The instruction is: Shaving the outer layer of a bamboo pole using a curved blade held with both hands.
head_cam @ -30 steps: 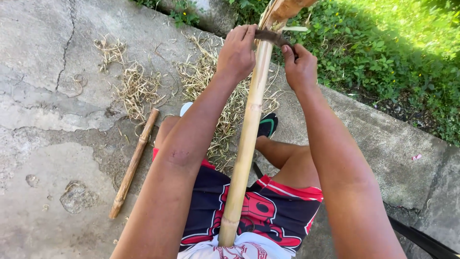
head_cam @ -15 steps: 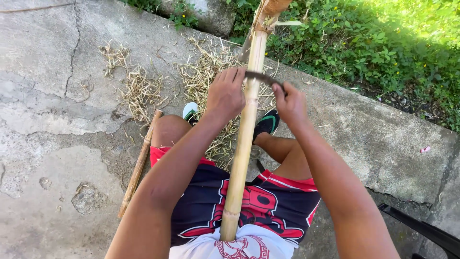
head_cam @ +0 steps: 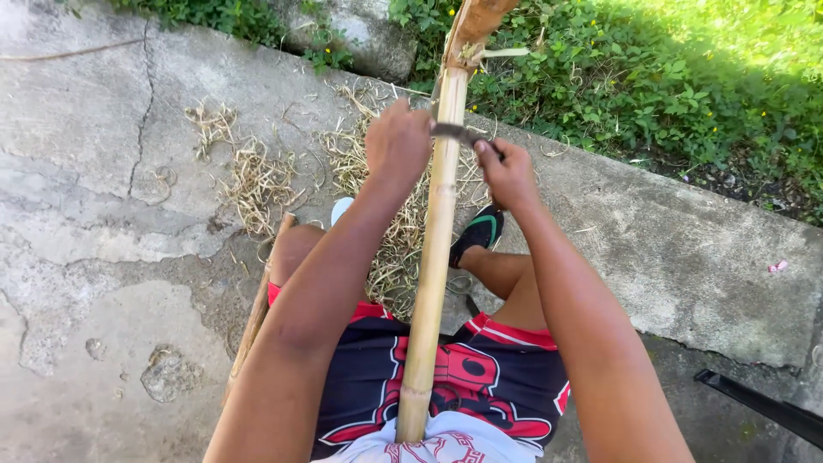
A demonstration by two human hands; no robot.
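Blade (head_cam: pixel 454 131) across bamboo pole (head_cam: pixel 433 257), between hands

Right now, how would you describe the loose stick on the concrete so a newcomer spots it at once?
Start at the long pale bamboo pole that runs up the middle between both arms. Look past the left forearm to the cracked concrete: the short brown stick lies there beside the left knee. Unlike the pole, it is thinner, darker and held by no hand.

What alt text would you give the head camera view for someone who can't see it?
A seated person's left hand and right hand grip the two ends of a dark blade laid across a pale bamboo pole that leans against their lap. Dry shavings litter the cracked concrete, with greenery beyond.
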